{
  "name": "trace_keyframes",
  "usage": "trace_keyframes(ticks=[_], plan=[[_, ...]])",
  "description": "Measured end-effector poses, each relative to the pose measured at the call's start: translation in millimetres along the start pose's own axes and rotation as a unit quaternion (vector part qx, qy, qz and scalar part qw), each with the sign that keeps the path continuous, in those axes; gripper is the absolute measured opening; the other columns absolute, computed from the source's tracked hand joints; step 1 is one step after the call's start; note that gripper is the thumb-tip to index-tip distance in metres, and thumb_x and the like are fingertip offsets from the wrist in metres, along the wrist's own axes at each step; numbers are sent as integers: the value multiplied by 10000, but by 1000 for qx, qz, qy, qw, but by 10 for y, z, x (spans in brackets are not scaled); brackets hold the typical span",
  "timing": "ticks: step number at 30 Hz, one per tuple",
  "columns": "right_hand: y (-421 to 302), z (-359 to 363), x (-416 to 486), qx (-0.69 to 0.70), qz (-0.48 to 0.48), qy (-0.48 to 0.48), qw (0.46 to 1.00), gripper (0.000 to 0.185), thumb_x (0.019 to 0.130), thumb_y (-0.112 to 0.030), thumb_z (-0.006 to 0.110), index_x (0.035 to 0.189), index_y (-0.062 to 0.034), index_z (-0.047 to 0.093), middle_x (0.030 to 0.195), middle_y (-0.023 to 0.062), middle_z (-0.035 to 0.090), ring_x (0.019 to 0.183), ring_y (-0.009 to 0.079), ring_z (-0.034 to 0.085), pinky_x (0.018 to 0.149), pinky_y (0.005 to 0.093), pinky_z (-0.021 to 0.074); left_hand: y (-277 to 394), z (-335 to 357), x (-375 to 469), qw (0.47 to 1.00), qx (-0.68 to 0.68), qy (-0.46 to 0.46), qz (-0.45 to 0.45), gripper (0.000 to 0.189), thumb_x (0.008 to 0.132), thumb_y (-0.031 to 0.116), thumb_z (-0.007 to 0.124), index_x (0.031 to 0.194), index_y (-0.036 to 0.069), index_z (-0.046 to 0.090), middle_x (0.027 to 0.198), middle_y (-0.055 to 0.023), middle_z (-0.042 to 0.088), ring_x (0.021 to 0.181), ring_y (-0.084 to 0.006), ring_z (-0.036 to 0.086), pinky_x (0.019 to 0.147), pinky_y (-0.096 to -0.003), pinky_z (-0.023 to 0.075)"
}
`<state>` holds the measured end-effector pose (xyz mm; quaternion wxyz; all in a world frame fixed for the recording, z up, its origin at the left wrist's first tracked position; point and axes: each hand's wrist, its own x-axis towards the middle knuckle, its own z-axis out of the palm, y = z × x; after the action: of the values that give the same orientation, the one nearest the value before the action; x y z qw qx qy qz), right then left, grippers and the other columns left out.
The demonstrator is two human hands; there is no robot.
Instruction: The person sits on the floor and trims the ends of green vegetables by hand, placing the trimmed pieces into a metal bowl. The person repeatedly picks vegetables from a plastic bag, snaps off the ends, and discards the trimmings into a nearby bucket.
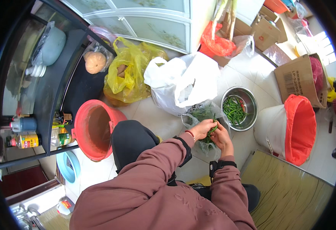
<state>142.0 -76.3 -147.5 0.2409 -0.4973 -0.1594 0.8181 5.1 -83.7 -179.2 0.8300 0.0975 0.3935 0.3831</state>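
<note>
My left hand (203, 128), with a red bracelet at its wrist, meets my right hand (222, 138) over a transparent plastic bag (206, 112). Between their fingertips is a green chili pepper (213, 128), pinched by both hands and partly covered by them. Dark green peppers or stems show inside the bag, blurred by the plastic. Just beyond my right hand, a stainless steel basin (253, 99) stands on the tiled floor. Many green chili peppers (233, 110) lie in it, with a few red ones among them.
A white plastic bag (182, 80) and a yellow plastic bag (127, 77) stand ahead. To the left are a red bucket (119, 115) of brownish water and a dark shelf (67, 54). A white bin (269, 129) with red liner and a cardboard box (295, 82) stand right.
</note>
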Motion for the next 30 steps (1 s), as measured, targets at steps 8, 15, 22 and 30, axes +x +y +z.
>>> trace_keyframes(ticks=[8, 15, 22, 30], plan=[[-31, 61, 84, -11, -10, -21, 1000, 143, 905, -163, 603, 1038, -112, 593, 809, -48, 613, 697, 70, 578, 552, 221, 445, 119, 52, -25, 997, 11, 43, 68, 136, 981, 237, 468, 965, 133, 555, 824, 9, 576, 746, -104, 550, 617, -265, 446], [21, 46, 42, 33, -17, -22, 999, 115, 900, -160, 609, 1004, -112, 598, 852, -37, 620, 739, 81, 588, 585, 234, 456, 153, 91, -92, 997, -25, 41, 62, 138, 977, 238, 490, 959, 136, 581, 732, 45, 500, 665, -67, 465, 586, -205, 375], [7, 25, 32, 36, -20, -55, 998, 90, 893, -154, 617, 965, -100, 605, 840, -24, 621, 720, 80, 588, 552, 211, 432, 42, 121, -53, 990, -12, 55, 130, 149, 979, 223, 487, 971, 114, 589, 890, 20, 561, 709, -56, 477, 624, -197, 393], [13, -70, -38, -236, 56, 24, 970, 106, 897, -163, 603, 885, -59, 621, 760, 10, 634, 610, 76, 560, 485, 214, 402, 245, -65, -35, 974, -169, 98, 116, 157, 1000, 186, 415, 949, 75, 515, 1040, -133, 633, 970, -254, 624, 871, -384, 507]])
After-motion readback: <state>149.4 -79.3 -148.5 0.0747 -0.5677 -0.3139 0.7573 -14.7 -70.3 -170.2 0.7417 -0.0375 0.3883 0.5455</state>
